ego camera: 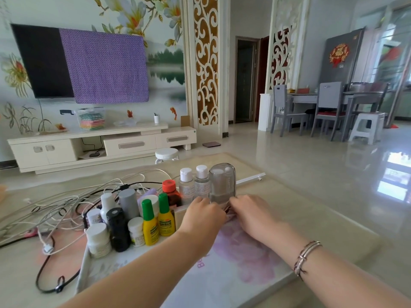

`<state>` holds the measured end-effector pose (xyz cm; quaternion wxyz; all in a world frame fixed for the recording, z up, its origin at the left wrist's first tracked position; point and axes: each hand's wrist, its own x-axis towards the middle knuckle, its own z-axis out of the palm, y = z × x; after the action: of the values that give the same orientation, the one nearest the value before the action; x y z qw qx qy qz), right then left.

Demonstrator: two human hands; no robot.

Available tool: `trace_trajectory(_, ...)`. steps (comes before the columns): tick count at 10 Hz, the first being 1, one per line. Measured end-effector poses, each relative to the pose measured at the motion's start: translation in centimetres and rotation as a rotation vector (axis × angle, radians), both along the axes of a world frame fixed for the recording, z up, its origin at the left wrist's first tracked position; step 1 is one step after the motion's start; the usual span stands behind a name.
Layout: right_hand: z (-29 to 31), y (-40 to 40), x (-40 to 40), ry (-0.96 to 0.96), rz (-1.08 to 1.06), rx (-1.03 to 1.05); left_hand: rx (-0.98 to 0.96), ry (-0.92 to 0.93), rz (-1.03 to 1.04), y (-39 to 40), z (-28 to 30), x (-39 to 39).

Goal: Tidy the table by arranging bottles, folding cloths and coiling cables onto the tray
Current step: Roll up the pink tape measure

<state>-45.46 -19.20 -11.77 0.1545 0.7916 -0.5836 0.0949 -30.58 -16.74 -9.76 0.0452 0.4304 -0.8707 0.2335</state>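
Observation:
A white tray [222, 285] with a purple flower print lies on the table in front of me. Several bottles stand in its left part: two yellow bottles [158, 225] with green caps, a black one [117, 230], white ones and a grey one. Along its far edge stand a red-capped brown bottle [170, 192], two clear bottles [193, 185] and a large clear container [222, 185]. My left hand [204, 212] and my right hand [249, 210] meet just before that container, pinching a small dark and pink item [228, 214]; I cannot tell what it is.
A tangle of white and black cables [62, 210] sprawls over the table's left side. A black cable loop [47, 274] lies near the tray's left wall. A clear rod [250, 177] rests at the far right edge. A white stool [166, 154] stands beyond the table.

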Motion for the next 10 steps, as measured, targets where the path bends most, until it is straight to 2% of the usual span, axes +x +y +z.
trace_trajectory(1, -0.2, 0.4, -0.5, -0.018, 0.0, 0.032, -0.103, 0.036, -0.019, -0.5, -1.3, 0.5)
trace_trajectory(4, 1.2, 3.1, -0.4, -0.182, -0.018, 0.039, -0.134, 0.106, -0.042, 1.3, -0.5, 1.6)
trace_trajectory(6, 3.3, 5.1, 1.2, -0.248, 0.054, 0.03, -0.222, 0.252, -0.034, 2.9, 1.5, 4.7)
trace_trajectory(8, 6.5, 7.1, 6.0, -0.262, 0.127, 0.011, -0.309, 0.367, 0.078, 5.5, 3.8, 10.9)
trace_trajectory(10, 8.9, 8.7, 13.9, -0.29, 0.285, 0.043, -0.258, 0.539, 0.26, 8.4, 3.9, 20.1)
